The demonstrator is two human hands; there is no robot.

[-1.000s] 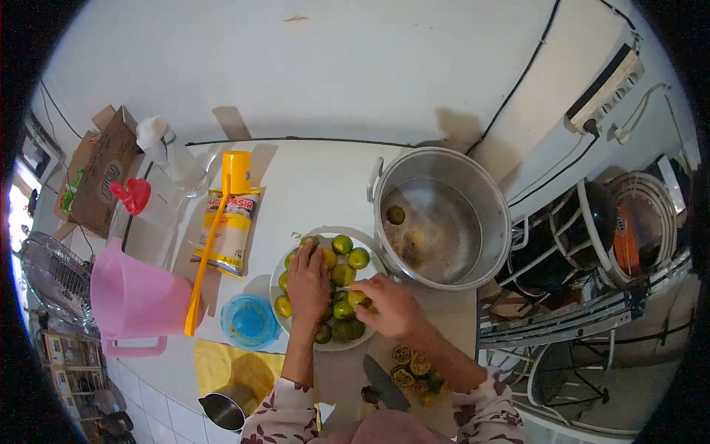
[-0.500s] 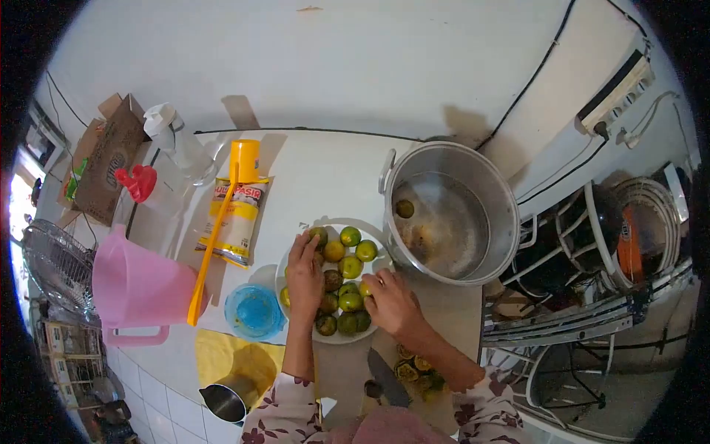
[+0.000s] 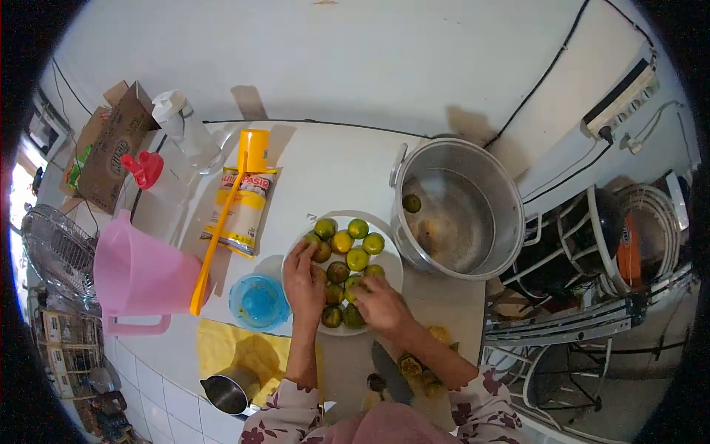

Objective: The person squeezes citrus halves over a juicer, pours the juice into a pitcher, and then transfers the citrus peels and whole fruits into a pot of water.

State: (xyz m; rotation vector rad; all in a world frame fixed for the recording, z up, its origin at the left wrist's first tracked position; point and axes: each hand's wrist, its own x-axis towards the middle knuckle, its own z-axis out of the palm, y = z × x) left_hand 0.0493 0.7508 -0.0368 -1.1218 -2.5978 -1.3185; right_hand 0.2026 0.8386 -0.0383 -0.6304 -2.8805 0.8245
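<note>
A white plate [image 3: 396,270] carries several green and yellowish limes [image 3: 357,259], a few with brown skins. My left hand [image 3: 305,281] lies along the plate's left side, its fingers stretched over the limes there. From the right, my right hand [image 3: 383,305] reaches in with bent fingers on a green lime near the plate's middle; the fingertips partly cover it. To the right stands a big metal pot [image 3: 510,248] of cloudy liquid with one lime [image 3: 411,203] floating in it. Below the plate lie a knife [image 3: 392,376] and cut lime pieces [image 3: 411,365], partly behind my right forearm.
Left of the plate are a blue bowl [image 3: 259,302], a sugar bag [image 3: 240,211] with a yellow long-handled scoop [image 3: 218,240] on it, and a pink pitcher [image 3: 144,266]. A metal jug [image 3: 228,392] stands on a yellow cloth [image 3: 277,351]. Clear bottles [image 3: 188,137] stand further back.
My right hand has shifted slightly inward over the limes, and some limes sit differently. My left hand stays at the plate's left side. The view has tilted a little.
</note>
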